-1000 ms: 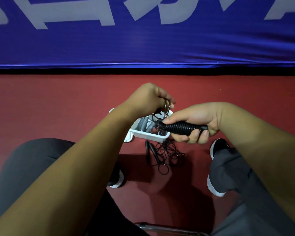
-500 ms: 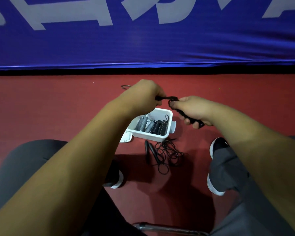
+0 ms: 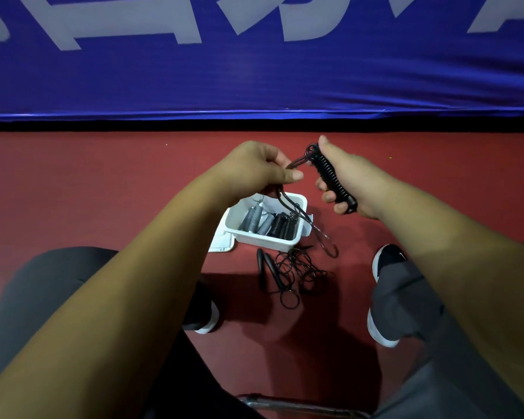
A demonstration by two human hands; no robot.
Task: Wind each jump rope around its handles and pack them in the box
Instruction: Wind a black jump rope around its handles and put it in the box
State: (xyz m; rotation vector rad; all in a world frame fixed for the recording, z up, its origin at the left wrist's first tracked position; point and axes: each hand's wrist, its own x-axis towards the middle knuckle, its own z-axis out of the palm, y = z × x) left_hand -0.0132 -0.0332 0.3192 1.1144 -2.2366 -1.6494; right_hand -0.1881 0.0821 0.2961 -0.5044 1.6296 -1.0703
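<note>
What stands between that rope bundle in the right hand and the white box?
Nothing solid. The rope bundle in the right hand has a loose tail, pinched by the left hand, dangling over the box; packed bundles lie inside.

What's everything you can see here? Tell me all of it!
Held jump rope: one, black, wound on its handles, loose end dangling.
Loose jump rope: one, black, on the floor near the box.
Box: one, white, on the floor.
Wound ropes: several, grey and black, inside the box.
Banner: one, blue with white letters, behind.
Floor: one, red.
Shoes: two, black, white soles.
Left hand: pinching the dangling end.
Right hand: gripping the wound handles.
</note>
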